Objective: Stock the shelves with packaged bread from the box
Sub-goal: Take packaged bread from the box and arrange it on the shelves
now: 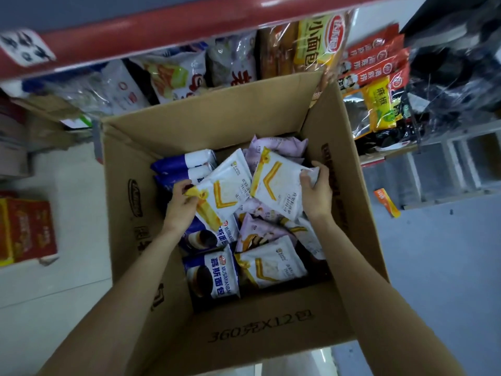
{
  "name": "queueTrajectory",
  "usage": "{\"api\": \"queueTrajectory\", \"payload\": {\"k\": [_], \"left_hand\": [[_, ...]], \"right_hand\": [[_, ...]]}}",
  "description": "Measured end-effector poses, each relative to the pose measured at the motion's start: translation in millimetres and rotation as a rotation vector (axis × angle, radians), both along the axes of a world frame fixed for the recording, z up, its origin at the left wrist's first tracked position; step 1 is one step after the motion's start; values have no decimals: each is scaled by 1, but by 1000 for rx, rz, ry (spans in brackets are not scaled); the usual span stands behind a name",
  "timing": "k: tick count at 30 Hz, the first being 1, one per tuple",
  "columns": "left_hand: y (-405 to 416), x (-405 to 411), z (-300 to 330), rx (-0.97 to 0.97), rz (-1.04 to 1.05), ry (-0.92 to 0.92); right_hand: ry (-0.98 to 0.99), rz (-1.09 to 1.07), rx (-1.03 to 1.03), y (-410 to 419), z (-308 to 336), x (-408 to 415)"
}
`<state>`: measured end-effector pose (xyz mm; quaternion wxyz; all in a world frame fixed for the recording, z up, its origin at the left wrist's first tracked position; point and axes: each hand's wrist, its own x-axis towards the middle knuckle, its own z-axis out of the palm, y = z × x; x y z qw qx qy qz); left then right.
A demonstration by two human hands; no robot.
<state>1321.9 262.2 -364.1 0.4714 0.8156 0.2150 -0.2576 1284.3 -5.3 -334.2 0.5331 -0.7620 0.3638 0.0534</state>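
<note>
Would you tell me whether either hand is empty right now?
No, the left hand and the right hand each grip a white-and-yellow packet in the box.

Inside the cardboard box [211,126], the lower packets lie buried under the top layer, so their number cannot be told. Above the box, the red shelf edge [162,28] runs out of frame, and its white label [25,48] is blurred past reading. Left of the box, the red carton [27,226] is cut off.

Red carton [27,229] on pale floor [67,172] (orange packet [386,202] opposite, on grey)
</note>
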Motion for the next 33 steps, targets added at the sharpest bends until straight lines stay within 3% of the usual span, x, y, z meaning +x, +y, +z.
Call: {"api": "queueTrajectory", "payload": {"k": [2, 6, 10, 13, 17, 19, 23, 26, 30, 33], "left_hand": [[2, 5, -2, 86, -85, 12], [-6, 22, 3, 407, -421, -32], [-20, 33, 0, 656, -764, -7], [-23, 33, 9, 681, -817, -27], [-2, 26, 43, 570, -635, -6], [14, 20, 69, 442, -477, -15], [32, 6, 139, 107, -136, -192], [37, 2, 189, 4, 30, -363], [40, 8, 236, -21, 158, -549], [43, 15, 256, -62, 225, -616]], "right_hand": [[58, -74, 53, 5, -10, -2], [115, -26, 81, 14, -18, -8], [196, 132, -89, 25, -15, -9], [120, 91, -196, 25, 1, -8], [0, 152, -308, 7, 51, -11], [-91, 152, -248, -4, 85, -9], [-300, -26, 137, -15, 153, 1], [-410, -106, 374, -14, 202, 13], [-545, -4, 241, 2, 260, 47], [-621, 192, 52, 25, 294, 92]]}}
